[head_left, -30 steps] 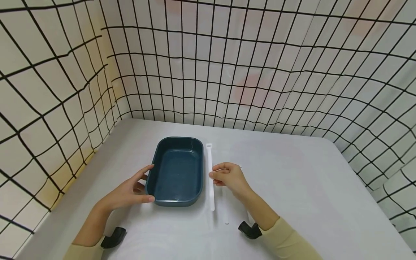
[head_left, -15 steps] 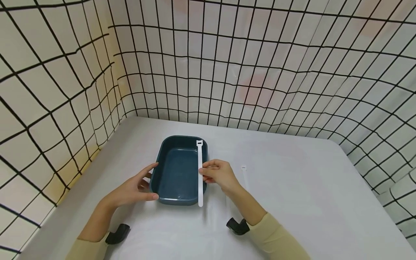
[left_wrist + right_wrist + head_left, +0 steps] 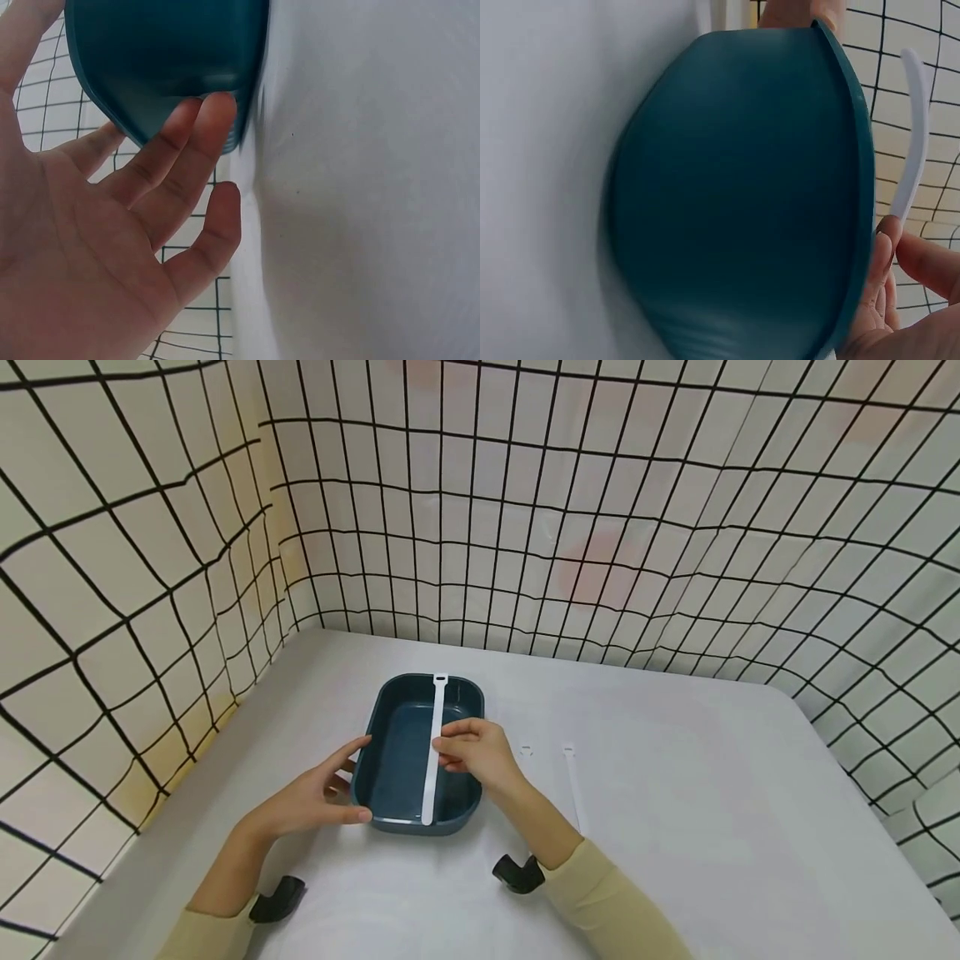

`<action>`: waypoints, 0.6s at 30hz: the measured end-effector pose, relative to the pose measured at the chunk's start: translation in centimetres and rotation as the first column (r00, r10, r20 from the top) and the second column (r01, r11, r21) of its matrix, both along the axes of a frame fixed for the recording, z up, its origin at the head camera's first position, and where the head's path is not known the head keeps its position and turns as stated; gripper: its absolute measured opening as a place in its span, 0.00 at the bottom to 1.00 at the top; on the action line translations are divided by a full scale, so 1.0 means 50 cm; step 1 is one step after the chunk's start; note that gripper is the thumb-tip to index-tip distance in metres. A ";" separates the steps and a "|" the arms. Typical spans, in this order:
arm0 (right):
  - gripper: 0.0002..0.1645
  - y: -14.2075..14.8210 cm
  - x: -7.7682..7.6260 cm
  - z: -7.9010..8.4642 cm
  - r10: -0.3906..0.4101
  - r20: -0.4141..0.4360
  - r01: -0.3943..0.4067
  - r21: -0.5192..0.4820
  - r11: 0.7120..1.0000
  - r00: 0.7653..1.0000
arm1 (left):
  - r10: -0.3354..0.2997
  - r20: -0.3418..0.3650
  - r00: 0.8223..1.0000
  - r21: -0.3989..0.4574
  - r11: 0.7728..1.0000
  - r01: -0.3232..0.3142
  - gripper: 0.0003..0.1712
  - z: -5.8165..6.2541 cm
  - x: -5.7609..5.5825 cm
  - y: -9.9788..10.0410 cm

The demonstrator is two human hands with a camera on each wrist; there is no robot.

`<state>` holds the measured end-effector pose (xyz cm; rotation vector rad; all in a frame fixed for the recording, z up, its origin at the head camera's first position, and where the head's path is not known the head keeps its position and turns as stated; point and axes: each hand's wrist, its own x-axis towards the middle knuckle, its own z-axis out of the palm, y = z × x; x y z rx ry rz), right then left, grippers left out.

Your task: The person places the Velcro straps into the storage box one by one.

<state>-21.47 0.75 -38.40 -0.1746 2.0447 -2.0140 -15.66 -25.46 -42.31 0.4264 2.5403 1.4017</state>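
Observation:
A dark teal rectangular bin (image 3: 408, 827) sits on the white table, left of centre. My left hand (image 3: 303, 797) rests at its left side, index fingertip by the rim and thumb at the near corner. In the left wrist view its fingers lie fairly straight against the outer wall of the bin (image 3: 150, 52). Between thumb and fingers, my right hand (image 3: 480, 758) pinches a white cable strap (image 3: 431, 781) with a slotted head. The strap runs lengthwise over the bin's opening. From the right wrist view, the strap (image 3: 916, 142) stands above rim height, bending slightly.
Two more white straps lie to the right: one strap (image 3: 573, 781) in the open, another strap (image 3: 527, 749) partly hidden by my right forearm. Black wrist mounts (image 3: 279, 900) show at both sleeves. A black wire grid (image 3: 480, 539) surrounds the table's back and sides.
My right hand has carried the strap leftward, from beside the bin to above its opening. A strap on the table has come out from behind the right forearm. My left hand stays at the bin.

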 end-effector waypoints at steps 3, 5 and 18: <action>0.12 -0.014 -0.002 -0.006 0.003 -0.008 -0.004 -0.011 1.000 1.000 | 0.008 0.005 1.000 -0.007 1.000 -0.008 0.57 -0.001 0.001 0.001; 0.12 -0.023 -0.005 -0.009 0.004 -0.005 -0.004 -0.021 1.000 1.000 | 0.008 0.006 1.000 -0.005 1.000 -0.008 0.58 -0.001 0.002 0.002; 0.11 -0.073 -0.032 -0.042 -0.008 0.088 0.006 0.021 1.000 0.996 | 0.008 0.008 1.000 -0.007 1.000 -0.008 0.58 0.000 0.000 0.000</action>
